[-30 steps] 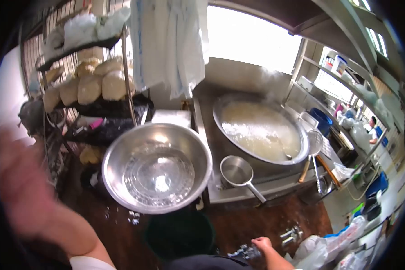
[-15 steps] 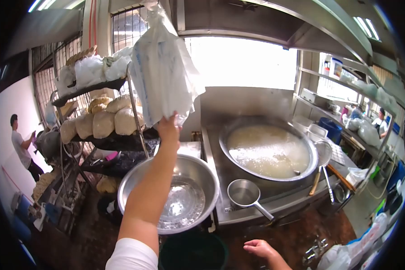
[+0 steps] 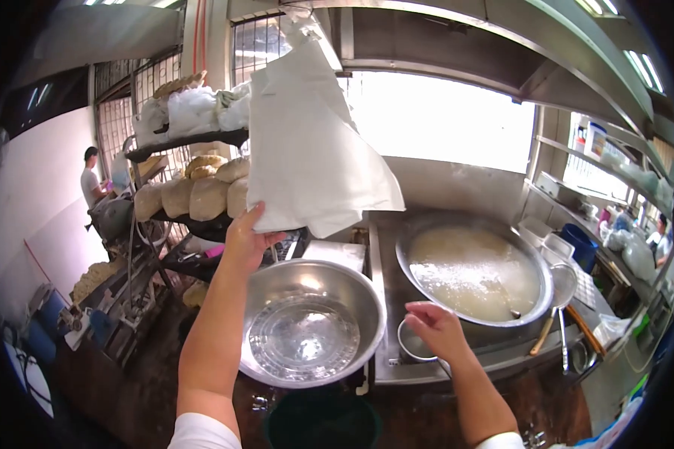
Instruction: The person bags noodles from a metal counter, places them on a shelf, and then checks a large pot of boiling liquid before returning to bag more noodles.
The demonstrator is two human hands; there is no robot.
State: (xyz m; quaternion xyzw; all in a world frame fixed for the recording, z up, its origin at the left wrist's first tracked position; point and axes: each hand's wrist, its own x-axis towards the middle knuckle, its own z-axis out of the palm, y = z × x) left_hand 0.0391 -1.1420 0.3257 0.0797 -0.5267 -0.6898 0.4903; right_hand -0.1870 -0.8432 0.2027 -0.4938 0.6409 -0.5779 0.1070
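Plastic sack (image 3: 314,150) hanging above the basin, now tugged outward by its bottom edge.
Right hand (image 3: 434,329), fingers loosely spread, has risen over the small saucepan (image 3: 410,350); past the steel basin (image 3: 367,299), left hand (image 3: 247,239) pinches the sack's hem; steaming wok (image 3: 427,224) behind.

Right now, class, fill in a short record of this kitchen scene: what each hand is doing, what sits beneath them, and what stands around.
Left hand: the left hand is raised and grips the lower edge of the hanging white plastic bags.
Right hand: the right hand is open, palm down, over the small metal pot; contact cannot be told.
Below the arms: a steel bowl holding clear water.
To the right: a wide wok of pale, steaming liquid.
To the left: a shelf rack stacked with filled sacks.
Background: a person at far left.
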